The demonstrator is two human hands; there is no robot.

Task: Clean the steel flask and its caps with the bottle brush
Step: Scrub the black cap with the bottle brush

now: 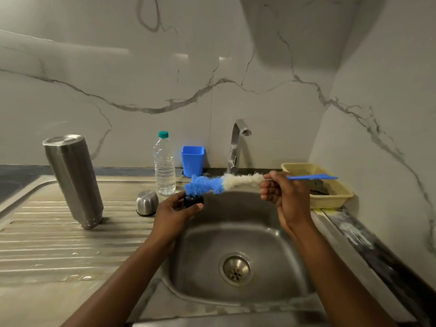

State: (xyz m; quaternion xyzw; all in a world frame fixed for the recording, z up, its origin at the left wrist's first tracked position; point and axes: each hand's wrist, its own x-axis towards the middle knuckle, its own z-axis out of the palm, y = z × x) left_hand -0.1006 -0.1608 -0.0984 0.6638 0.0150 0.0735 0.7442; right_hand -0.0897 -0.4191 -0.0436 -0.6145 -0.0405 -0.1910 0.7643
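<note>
Fingers (175, 197) and thumb of the left hand (174, 214) pinch a small black cap (193, 201) over the back-left edge of the sink basin (205, 251). Right hand (286, 197), fingers curled tight, grips the bottle brush (243, 180) by its wire stem, just past the white bristles; the blue handle sticks out to the right, above the basin's back-right corner. Brush lies approx level, & its blue bristle tip touches the cap's top. Steel flask (73, 180) stands on its narrower end on the ribbed drainboard (59, 244), toward the back-left part, well apart from both hands; it looks tilted in the wide lens. Domed steel cap (147, 202) sits rim-down at the drainboard's right edge, just beside the left hand. Along the counter's back edge: clear water bottle (164, 164) w/ teal lid, blue plastic cup (192, 160), steel tap (236, 147). Yellow mesh basket (330, 202) sits at the basin's right, behind the right hand.
</note>
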